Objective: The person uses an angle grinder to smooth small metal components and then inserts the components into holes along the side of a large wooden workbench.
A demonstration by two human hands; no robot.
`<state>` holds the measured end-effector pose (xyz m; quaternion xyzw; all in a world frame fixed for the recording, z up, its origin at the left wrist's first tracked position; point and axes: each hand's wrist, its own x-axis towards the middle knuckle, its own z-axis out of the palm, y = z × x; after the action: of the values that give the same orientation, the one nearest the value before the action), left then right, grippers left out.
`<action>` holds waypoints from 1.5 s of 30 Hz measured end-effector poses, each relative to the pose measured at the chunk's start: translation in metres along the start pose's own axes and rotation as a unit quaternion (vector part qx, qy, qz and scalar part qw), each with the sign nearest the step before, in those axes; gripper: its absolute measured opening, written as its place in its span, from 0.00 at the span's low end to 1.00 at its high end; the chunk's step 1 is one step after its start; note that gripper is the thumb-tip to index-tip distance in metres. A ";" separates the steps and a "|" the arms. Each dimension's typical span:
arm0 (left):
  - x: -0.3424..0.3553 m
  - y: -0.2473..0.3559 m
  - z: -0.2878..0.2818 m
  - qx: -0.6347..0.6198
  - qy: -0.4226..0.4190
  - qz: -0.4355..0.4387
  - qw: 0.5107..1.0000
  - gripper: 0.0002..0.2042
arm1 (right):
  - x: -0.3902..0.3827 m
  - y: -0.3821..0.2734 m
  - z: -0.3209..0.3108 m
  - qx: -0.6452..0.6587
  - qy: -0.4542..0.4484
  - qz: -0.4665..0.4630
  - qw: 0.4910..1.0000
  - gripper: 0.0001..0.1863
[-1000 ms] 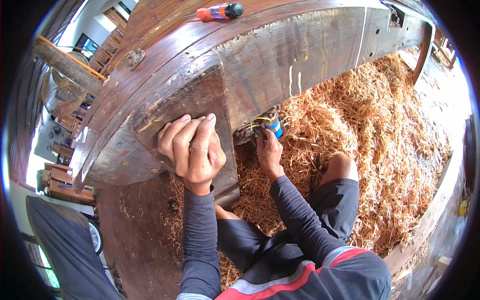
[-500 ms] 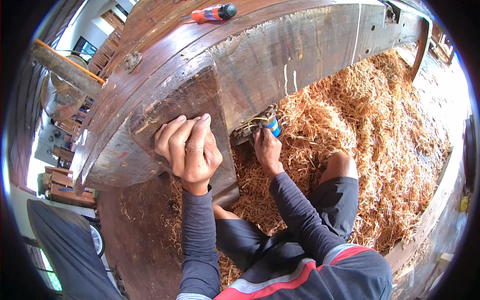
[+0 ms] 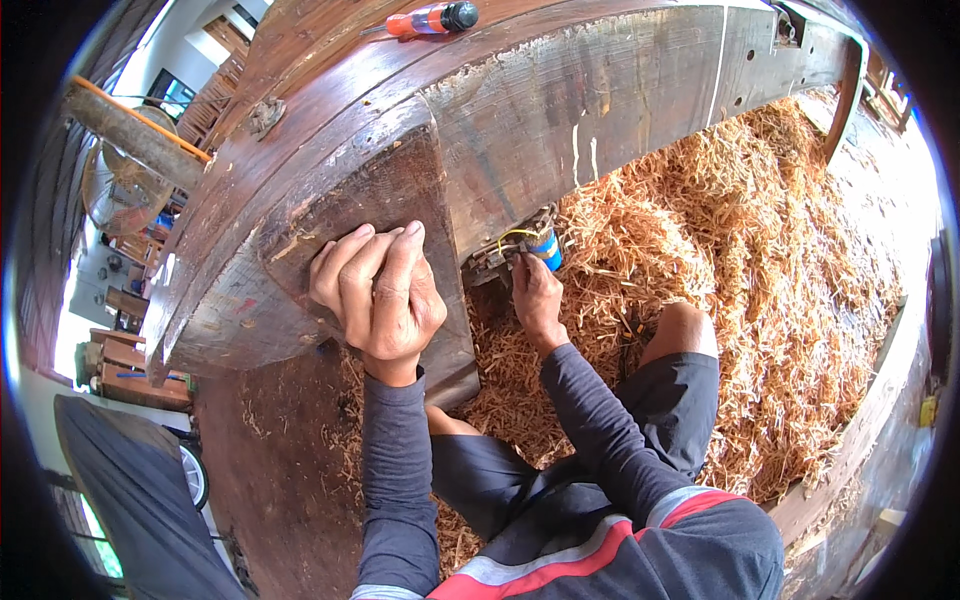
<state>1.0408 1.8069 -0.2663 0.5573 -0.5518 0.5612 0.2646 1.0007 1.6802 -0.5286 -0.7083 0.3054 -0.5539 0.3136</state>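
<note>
My left hand (image 3: 380, 300) is raised in front of the dark wooden block (image 3: 410, 160) at the end of the workbench, fingers curled and pressed together. Whatever lies inside that grip is hidden. Under the bench's thick side board (image 3: 560, 110), my right hand (image 3: 540, 305) is closed with its fingertips at a metal mechanism (image 3: 490, 262). A blue cylinder (image 3: 546, 250) and a yellow wire (image 3: 515, 234) sit on the mechanism, right by those fingers. What exactly the fingertips pinch is too small to make out.
On the bench top lies a screwdriver (image 3: 430, 20) with a red, blue and black handle. Wood shavings (image 3: 770, 300) heap over the floor to the right, around my knee. A dark cloth-covered object (image 3: 140, 490) stands at lower left, and a fan (image 3: 125, 190) is farther back.
The view has shifted very slightly. Both hands stay in almost the same places, with the right fingertips moved a little at the mechanism.
</note>
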 end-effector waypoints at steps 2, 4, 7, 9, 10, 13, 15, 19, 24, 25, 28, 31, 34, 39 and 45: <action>-0.001 0.000 0.000 0.002 0.002 0.000 1.000 0.06 | 0.000 -0.002 0.000 0.009 -0.004 0.006 1.000 0.09; 0.000 0.001 -0.001 0.002 -0.002 -0.004 1.000 0.06 | 0.000 -0.002 0.000 0.016 -0.006 0.011 1.000 0.09; 0.001 0.002 0.001 0.007 -0.001 0.000 1.000 0.06 | 0.000 -0.001 0.000 0.023 -0.009 0.016 1.000 0.09; 0.000 0.001 0.001 0.008 0.000 0.004 1.000 0.06 | 0.001 -0.002 -0.001 0.012 -0.003 -0.002 1.000 0.09; 0.000 0.000 0.001 0.008 0.002 0.008 1.000 0.06 | 0.002 -0.002 -0.001 0.012 -0.004 -0.001 1.000 0.09; 0.000 0.000 0.002 0.008 0.006 0.008 1.000 0.06 | 0.003 -0.003 -0.001 0.011 -0.013 -0.008 1.000 0.09; -0.001 0.000 0.001 0.009 0.004 0.007 1.000 0.06 | 0.005 -0.004 -0.001 0.020 -0.012 -0.021 1.000 0.10; 0.000 0.000 0.004 0.000 0.011 0.008 1.000 0.05 | 0.011 0.006 -0.010 -0.006 -0.064 -0.004 0.998 0.11; 0.000 0.001 0.001 0.006 0.003 -0.001 1.000 0.05 | 0.001 0.004 -0.010 0.002 -0.052 0.016 0.999 0.10; 0.000 0.001 0.001 0.007 0.002 -0.001 1.000 0.05 | -0.002 0.004 -0.011 0.031 -0.046 0.027 0.998 0.11; -0.001 0.000 0.000 0.005 0.002 0.002 1.000 0.06 | -0.012 0.005 -0.011 0.082 -0.012 0.033 0.996 0.10; 0.000 0.001 0.001 0.002 0.009 0.002 1.000 0.06 | -0.020 0.004 -0.012 0.114 0.013 0.095 0.989 0.09; -0.001 0.000 0.001 0.001 0.008 0.001 1.000 0.06 | -0.020 -0.002 -0.011 0.140 -0.021 0.248 0.958 0.08; 0.000 0.000 0.001 0.005 0.005 0.003 1.000 0.06 | -0.004 -0.016 0.008 0.293 0.062 0.375 0.877 0.08; 0.002 0.002 0.001 0.006 0.004 0.005 1.000 0.06 | 0.002 -0.036 0.025 0.353 0.158 0.402 0.830 0.10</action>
<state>1.0385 1.8048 -0.2656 0.5541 -0.5503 0.5676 0.2606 1.0289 1.7030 -0.5041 -0.2675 0.3919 -0.5534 0.6846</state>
